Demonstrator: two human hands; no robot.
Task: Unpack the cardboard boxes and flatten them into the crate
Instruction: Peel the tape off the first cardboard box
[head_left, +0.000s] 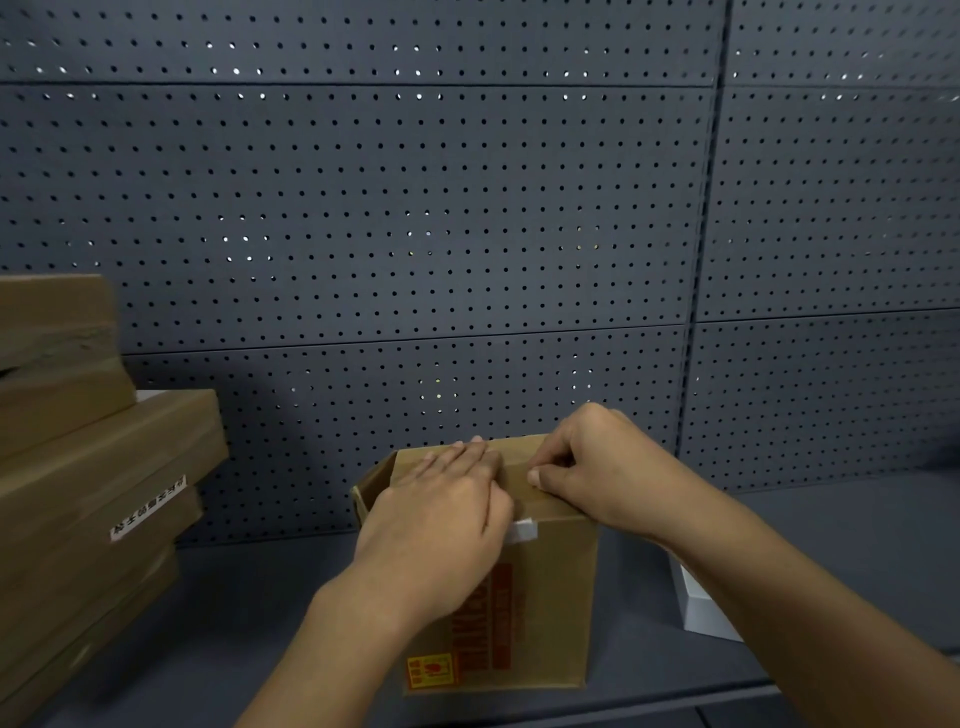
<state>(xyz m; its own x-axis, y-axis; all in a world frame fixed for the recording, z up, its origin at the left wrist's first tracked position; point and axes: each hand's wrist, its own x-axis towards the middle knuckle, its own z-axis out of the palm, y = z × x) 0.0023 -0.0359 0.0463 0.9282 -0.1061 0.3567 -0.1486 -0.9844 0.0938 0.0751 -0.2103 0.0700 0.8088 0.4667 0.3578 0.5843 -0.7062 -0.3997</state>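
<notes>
Standing upright at lower centre of the frame, a small brown cardboard box (540, 587) sits on a dark grey shelf (249, 613), close to the pegboard back wall (415, 218). Red and yellow print runs down its near face; text unreadable. One side flap at the box's upper left sticks up, slightly open.

Left hand (441, 525) lies over the top of the box, fingers straight and flat, pressing down on the top panel, palm draped over the near top edge. Not curled round anything.

Right hand (592, 467) is on the top right part of the box, fingers curled, thumb and forefinger pinched together at the top surface. Looks like it pinches a strip of tape or a flap edge there; can't tell which. A white tape end (522, 530) hangs over the near top edge, between the two hands.

Left edge of the frame: a stack of flat brown cardboard boxes (88, 467), unevenly piled, one with a white label (148, 508) on its side. Well apart from the small box.

Lower right: a white box-like object (701, 610) on the shelf, partly hidden behind the right forearm.
</notes>
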